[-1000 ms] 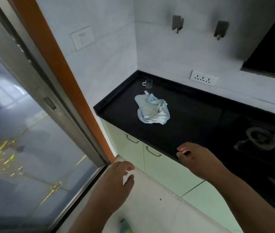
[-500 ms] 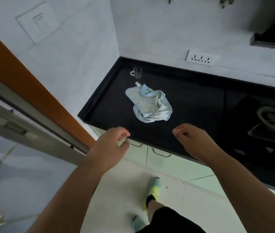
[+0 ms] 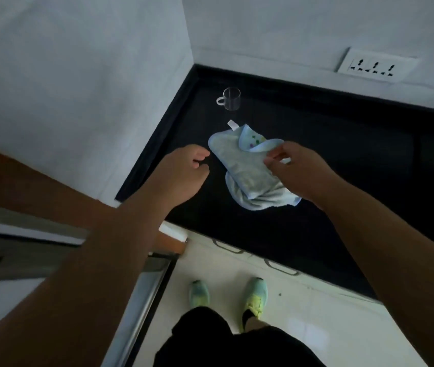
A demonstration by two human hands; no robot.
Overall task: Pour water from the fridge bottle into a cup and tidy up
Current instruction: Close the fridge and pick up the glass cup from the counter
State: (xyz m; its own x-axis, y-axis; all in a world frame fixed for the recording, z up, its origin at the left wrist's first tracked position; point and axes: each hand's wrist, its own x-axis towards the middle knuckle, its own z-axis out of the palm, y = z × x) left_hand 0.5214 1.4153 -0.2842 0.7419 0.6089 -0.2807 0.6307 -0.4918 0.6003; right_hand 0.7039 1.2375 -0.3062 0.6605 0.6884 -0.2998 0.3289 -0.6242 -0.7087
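Note:
A small clear glass cup (image 3: 230, 98) with a handle stands upright near the back left corner of the black counter (image 3: 343, 168). It looks empty. A crumpled light blue cloth (image 3: 242, 165) lies in front of it. My right hand (image 3: 298, 173) is over the cloth's right side, fingers bent, with the tips at the folded blue edge; the cloth lies undisturbed. My left hand (image 3: 184, 173) hovers just left of the cloth with loosely curled fingers and holds nothing. No bottle or fridge is in view.
White walls meet at the counter's back left corner, with a socket strip (image 3: 376, 66) on the back wall. Pale cabinet doors with metal handles (image 3: 227, 246) sit under the counter. A sliding door frame (image 3: 141, 300) runs along the left. My shoes (image 3: 254, 298) stand on the white floor.
I have stepped up to the counter and the view has tilted down. Both hands moved forward from the counter's front edge to the cloth, the right one now over it.

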